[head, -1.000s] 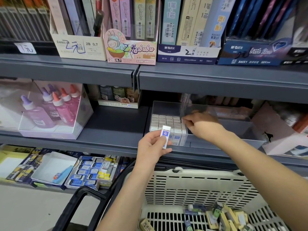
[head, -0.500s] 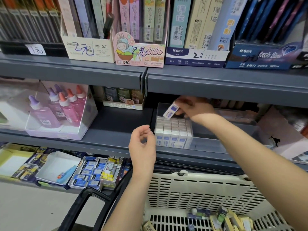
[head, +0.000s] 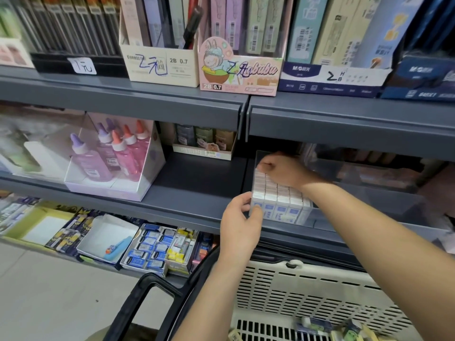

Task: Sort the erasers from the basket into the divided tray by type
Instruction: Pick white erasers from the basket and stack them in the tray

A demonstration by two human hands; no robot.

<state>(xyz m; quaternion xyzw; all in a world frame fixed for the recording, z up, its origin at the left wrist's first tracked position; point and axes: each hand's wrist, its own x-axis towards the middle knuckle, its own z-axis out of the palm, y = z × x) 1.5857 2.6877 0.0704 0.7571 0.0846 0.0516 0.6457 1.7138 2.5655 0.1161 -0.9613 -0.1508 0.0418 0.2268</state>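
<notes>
Fingers (head: 264, 166) of right hand (head: 285, 171) are curling over erasers' (head: 278, 196) back row, grip unclear; left hand (head: 240, 219) is pinching tray's (head: 349, 205) front-left corner.

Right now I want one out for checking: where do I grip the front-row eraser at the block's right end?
Pinch the front-right eraser by its top end, from above-right: it stands upright, hemmed left and behind, and the clear tray walls its front.
</notes>
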